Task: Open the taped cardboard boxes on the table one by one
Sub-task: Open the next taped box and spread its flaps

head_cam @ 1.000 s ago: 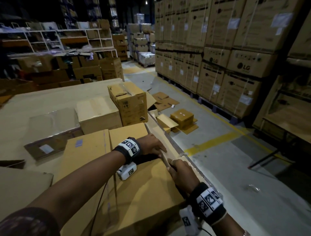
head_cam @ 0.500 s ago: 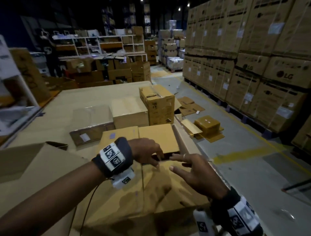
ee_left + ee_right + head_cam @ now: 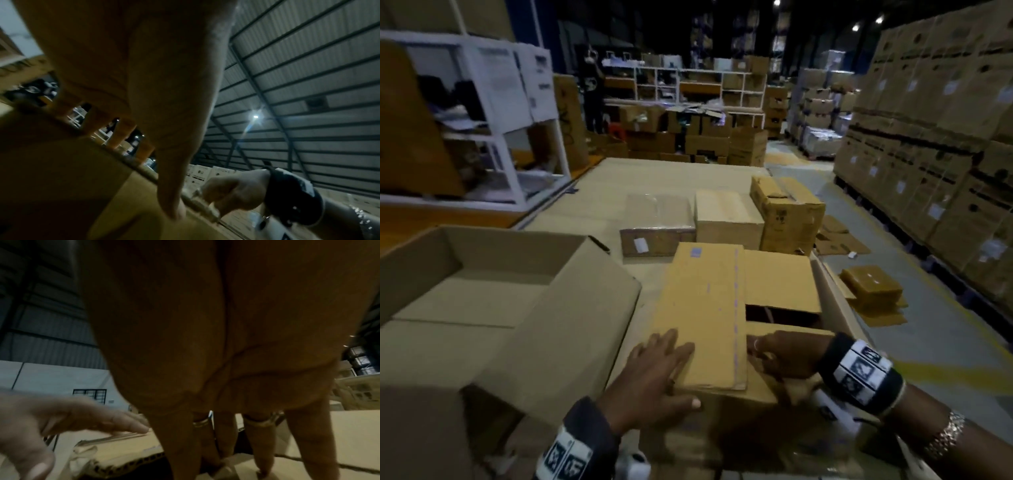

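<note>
Now, step in hand: the flaps of the near cardboard box are being parted; by my judgement this box is about half opened
Near box, place: at 6 o'clock on the table, just in front of the person, touching its right edge
Left hand: lies flat with the fingers straight and spread on the long left flap; the thumb is at the near edge of this flap. I think it holds the flap down, or readies to lift it, so the box does not slide
Right hand: its fingers go down into the dark gap beside the left flap, bent over the edge of the near small flap; the wrist view shows them reaching inside, probably to pull this flap up
Far small flap: at 1 o'clock of the hands, already raised a little, a dark opening under it
Open box: at 9 o'clock, flaps standing out, inside looks empty; it seems finished
Waiting boxes: at 12 o'clock, a flat box under clear film, a plain box and a taller printed box, side by side; probably next in turn
Risk: the near box sits at the table edge, so a hard pull to the right could push it off
</note>
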{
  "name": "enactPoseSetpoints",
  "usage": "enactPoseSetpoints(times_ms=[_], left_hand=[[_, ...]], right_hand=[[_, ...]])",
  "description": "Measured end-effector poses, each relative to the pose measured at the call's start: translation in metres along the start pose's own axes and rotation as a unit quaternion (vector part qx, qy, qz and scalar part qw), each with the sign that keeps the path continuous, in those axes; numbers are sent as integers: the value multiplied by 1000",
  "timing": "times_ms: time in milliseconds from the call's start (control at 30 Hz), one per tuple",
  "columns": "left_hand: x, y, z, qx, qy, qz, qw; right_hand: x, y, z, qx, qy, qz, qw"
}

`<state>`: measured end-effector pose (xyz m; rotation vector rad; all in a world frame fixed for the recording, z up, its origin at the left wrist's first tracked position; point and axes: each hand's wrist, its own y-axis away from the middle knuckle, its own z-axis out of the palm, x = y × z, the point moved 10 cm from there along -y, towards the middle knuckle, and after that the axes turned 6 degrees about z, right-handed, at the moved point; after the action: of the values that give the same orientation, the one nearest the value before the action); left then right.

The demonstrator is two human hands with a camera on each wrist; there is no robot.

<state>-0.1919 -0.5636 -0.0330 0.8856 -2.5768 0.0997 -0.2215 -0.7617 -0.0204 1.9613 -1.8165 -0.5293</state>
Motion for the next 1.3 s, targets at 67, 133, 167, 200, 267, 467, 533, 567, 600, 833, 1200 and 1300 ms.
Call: enactPoseSetpoints(times_ms=[67, 133, 167, 200, 267, 467, 533, 567, 600, 833, 1200, 1300], left_hand=[[-16, 9, 3, 50, 51, -43, 996], [-17, 13, 3, 96, 98, -50, 989], [-14, 13, -2, 122, 106, -47, 986], [-10, 14, -8, 159, 108, -44, 980], [-4, 19, -25, 247, 114, -53, 961], [-7, 47, -36, 375, 296, -113, 871], [-16, 72, -36, 445, 291, -181, 827], [-21, 83, -34, 466, 276, -223, 810], [-26, 94, -31, 475, 251, -265, 801], [-36, 120, -26, 472, 93, -329, 813], [-26, 66, 16, 311, 142, -255, 904], [-33, 45, 24, 267, 195, -261, 907]], right_hand=[[0, 3, -13, 12, -6, -13, 1000], [1, 12, -35, 47, -39, -32, 998], [-6, 18, -49, 67, -65, -65, 994], [-13, 23, -64, 87, -90, -102, 987], [-24, 27, -94, 133, -90, -136, 978], [-72, 1, -152, 233, -47, -207, 949], [-93, -25, -149, 217, -24, -241, 946], [-101, -39, -141, 196, -12, -253, 947], [-108, -55, -131, 175, -1, -262, 949], [-130, -96, -97, 119, 16, -312, 942], [-136, -121, -62, 133, 103, -284, 944], [-135, -131, -71, 99, 94, -268, 954]])
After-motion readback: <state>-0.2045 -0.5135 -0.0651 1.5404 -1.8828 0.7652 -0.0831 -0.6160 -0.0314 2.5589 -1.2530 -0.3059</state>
